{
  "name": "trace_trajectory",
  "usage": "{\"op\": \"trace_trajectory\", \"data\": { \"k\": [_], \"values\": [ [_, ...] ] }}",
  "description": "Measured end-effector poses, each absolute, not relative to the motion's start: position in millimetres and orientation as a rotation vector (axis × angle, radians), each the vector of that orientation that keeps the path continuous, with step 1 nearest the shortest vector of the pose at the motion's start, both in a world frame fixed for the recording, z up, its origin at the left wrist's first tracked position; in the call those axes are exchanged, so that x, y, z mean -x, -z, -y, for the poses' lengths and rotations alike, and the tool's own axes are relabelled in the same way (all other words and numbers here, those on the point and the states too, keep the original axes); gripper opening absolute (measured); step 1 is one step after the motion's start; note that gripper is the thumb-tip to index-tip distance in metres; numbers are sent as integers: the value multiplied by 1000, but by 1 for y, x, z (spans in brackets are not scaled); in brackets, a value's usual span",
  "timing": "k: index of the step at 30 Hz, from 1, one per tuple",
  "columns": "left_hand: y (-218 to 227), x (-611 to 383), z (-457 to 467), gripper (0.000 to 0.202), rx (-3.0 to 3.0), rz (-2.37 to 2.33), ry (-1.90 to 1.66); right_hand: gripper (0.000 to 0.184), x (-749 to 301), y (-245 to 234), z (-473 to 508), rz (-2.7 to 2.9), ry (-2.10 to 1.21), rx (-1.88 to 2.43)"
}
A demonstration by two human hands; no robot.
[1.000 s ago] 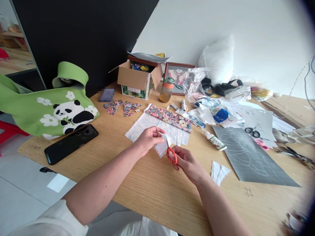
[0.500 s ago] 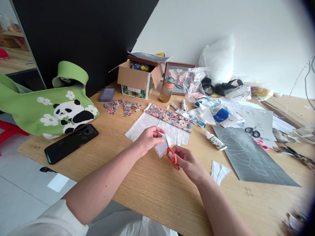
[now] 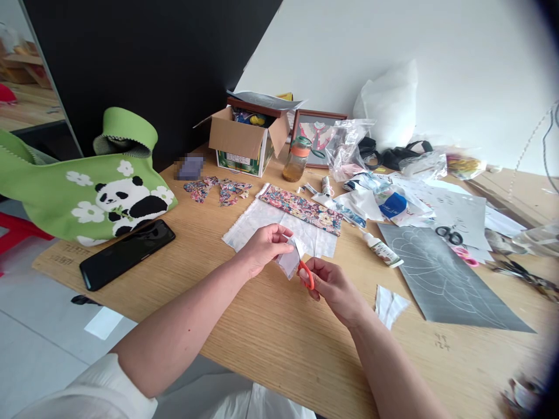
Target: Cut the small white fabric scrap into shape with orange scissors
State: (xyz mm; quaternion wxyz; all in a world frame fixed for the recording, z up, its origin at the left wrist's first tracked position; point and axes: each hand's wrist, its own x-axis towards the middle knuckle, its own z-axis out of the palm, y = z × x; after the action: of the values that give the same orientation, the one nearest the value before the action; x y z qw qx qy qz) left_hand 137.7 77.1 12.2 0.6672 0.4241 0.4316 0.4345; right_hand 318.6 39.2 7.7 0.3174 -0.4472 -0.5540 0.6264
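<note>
My left hand pinches a small piece of white fabric over the middle of the table. In my right hand are orange-handled scissors, their blades at the right edge of that piece. Behind the hands lies a larger floral fabric, folded so its pale underside shows. A pale fabric scrap rests on the wood to the right of my right hand. The blade tips are partly hidden by the white piece.
A black phone and a green panda bag are at left. Floral cut pieces, a cardboard box and a jar stand behind. To the right are a glue bottle, a grey sheet and black-handled scissors.
The scissors' blades have shifted slightly against the white fabric, and their handles look closer together. Both hands stay in nearly the same place.
</note>
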Motion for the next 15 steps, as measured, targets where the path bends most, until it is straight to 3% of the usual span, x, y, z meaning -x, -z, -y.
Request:
{"op": "trace_trajectory", "data": {
  "k": [15],
  "values": [
    [-10, -137, -79, 36, -951, -963, -1031, 43, -318, -7, -38, 1444, -1670, 1186]
  ]
}}
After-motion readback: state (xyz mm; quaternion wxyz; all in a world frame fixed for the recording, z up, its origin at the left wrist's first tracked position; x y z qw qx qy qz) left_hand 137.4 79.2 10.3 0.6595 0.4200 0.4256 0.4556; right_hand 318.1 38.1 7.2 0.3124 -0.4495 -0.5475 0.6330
